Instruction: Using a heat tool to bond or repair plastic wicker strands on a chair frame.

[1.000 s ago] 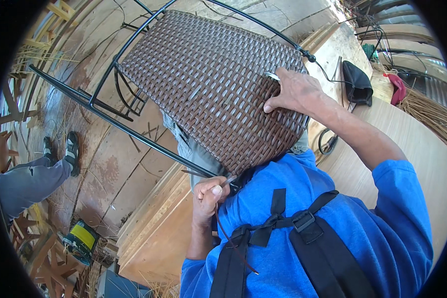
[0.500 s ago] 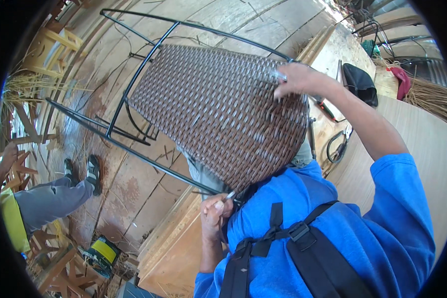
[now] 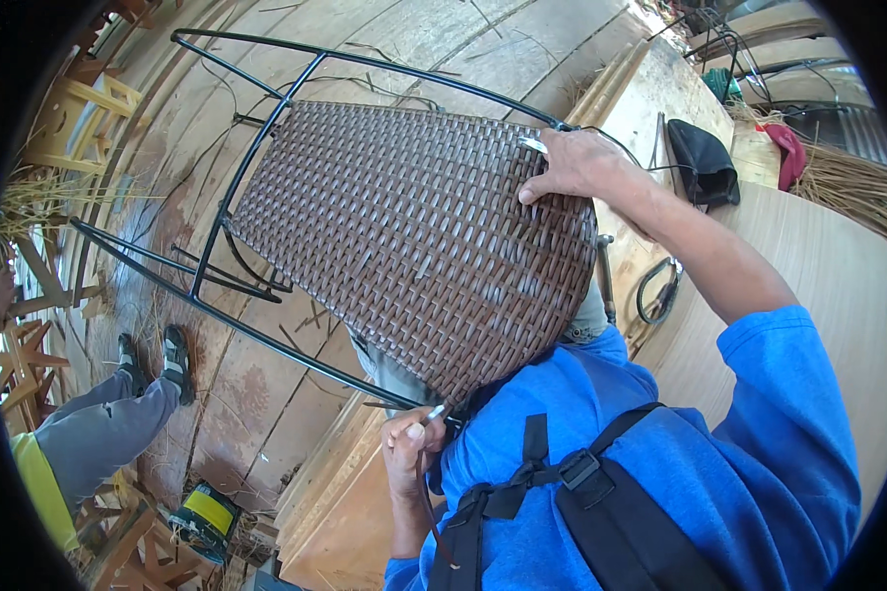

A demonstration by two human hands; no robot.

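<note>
A brown woven chair panel (image 3: 414, 227) on a black metal frame (image 3: 365, 59) lies tilted across my lap. My left hand (image 3: 406, 448) is closed at the panel's lower corner, beside the frame tube. From it hangs a thin brown weaving strand (image 3: 431, 517); something pale shows at its fingertips, too small to name. My right hand (image 3: 583, 165) rests on the far right edge of the weave, thumb and forefinger apart. A whitish patch shows at its forefinger, and I cannot tell what it is. The hand's other fingers are partly hidden.
On the wooden bench (image 3: 650, 98) at right are a black cloth pouch (image 3: 700, 163), scissors (image 3: 658, 293) and a hammer (image 3: 604, 276). A person's legs (image 3: 113, 419) are at left, near a green-and-yellow spool (image 3: 207, 512). Cut scraps litter the plank floor (image 3: 251, 384).
The chair has shifted slightly left and down in view. My right hand has settled onto the weave with its fingers lower. More of the brown strand shows below my left hand.
</note>
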